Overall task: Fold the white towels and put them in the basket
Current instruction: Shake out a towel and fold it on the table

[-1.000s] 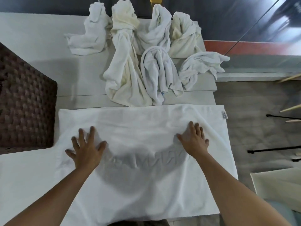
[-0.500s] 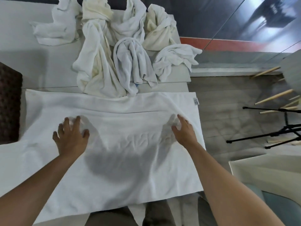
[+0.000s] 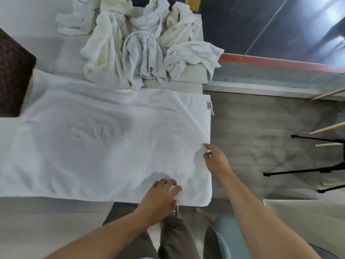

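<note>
So your towel [image 3: 97, 146] lies flat at the worktop's [image 3: 46, 49] right edge, left grip [image 3: 162, 195] resting loose by its near corner, right grip [image 3: 214, 159] touching its side edge, can't tell if it's pinching.

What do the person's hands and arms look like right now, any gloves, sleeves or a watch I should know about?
The left hand and right hand are bare: no gloves, and no ring, watch or band that this slightly blurred frame shows. The left forearm and right forearm are bare too, with no sleeve in view up to the picture's edge.
</note>
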The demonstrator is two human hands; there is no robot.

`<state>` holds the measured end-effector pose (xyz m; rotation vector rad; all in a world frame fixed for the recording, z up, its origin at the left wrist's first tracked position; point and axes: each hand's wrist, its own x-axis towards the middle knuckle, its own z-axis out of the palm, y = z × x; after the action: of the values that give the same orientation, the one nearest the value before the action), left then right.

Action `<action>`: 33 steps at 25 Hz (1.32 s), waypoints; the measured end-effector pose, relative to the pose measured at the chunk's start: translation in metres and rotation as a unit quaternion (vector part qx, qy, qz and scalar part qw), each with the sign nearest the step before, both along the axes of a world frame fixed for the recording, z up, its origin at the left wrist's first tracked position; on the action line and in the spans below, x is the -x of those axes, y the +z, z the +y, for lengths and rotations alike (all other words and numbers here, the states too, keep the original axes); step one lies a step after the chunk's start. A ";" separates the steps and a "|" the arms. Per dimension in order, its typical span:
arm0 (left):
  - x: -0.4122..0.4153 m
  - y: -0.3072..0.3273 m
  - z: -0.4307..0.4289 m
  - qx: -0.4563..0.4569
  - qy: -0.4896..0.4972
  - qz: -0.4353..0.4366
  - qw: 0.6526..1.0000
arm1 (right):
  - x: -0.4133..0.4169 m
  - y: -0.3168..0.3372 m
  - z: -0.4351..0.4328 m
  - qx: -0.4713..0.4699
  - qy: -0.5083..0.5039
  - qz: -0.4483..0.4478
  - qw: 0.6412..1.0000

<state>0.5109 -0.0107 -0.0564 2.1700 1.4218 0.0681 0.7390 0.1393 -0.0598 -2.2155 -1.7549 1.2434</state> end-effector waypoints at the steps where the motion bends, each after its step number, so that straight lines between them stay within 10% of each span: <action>1: -0.024 -0.003 -0.011 0.003 -0.027 0.001 1.000 | -0.006 -0.001 -0.004 0.008 0.004 0.017 1.000; 10: -0.107 -0.041 -0.015 -0.035 -0.082 0.179 0.980 | -0.024 -0.019 0.021 -0.016 -0.017 0.066 0.998; 20: -0.077 0.027 0.018 0.041 0.203 -0.061 0.976 | 0.006 -0.042 0.128 0.029 -0.193 0.101 0.976; 27: -0.054 0.063 0.024 0.102 0.170 -0.077 0.977 | 0.012 -0.040 0.162 -0.042 -0.262 0.161 0.951; 33: -0.013 0.097 0.012 0.115 0.317 -0.223 0.915 | 0.017 0.024 0.169 -0.118 -0.193 0.142 0.964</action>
<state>0.5242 0.0009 0.0407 1.3181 1.6830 0.5624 0.7221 0.3088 -0.0363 -1.9970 -1.2220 1.1250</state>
